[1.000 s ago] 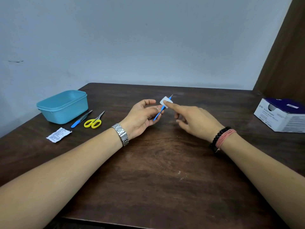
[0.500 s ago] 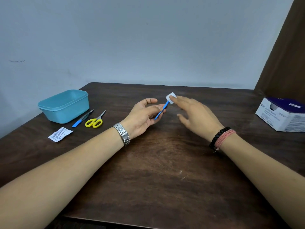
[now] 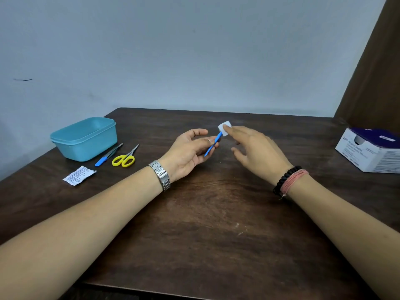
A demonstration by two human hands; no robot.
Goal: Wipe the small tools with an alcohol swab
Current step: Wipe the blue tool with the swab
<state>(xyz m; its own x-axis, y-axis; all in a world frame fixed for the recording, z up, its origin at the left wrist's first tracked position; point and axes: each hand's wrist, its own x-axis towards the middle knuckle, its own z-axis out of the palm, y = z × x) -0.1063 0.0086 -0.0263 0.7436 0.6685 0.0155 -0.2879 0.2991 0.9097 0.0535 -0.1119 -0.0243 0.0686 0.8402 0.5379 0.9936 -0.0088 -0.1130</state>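
My left hand [image 3: 188, 152] pinches a thin blue-handled tool [image 3: 213, 144] between thumb and fingers, tip pointing up and away. Around the tool's far tip sits a white alcohol swab [image 3: 224, 128], pinched by my right hand [image 3: 257, 152]; the tip itself is hidden inside the swab. Both hands hover above the middle of the dark wooden table [image 3: 216, 213]. To the left lie a second blue-handled tool [image 3: 107, 156] and yellow-handled scissors [image 3: 126, 158].
A teal plastic tub [image 3: 84, 138] stands at the back left, with a torn white swab wrapper [image 3: 79, 175] in front of it. A white and purple box [image 3: 371, 149] sits at the right edge. A wall rises right behind the table.
The swab has slid up the blue tool from near its middle to its far tip, my right hand moving with it. My left hand has kept its hold.
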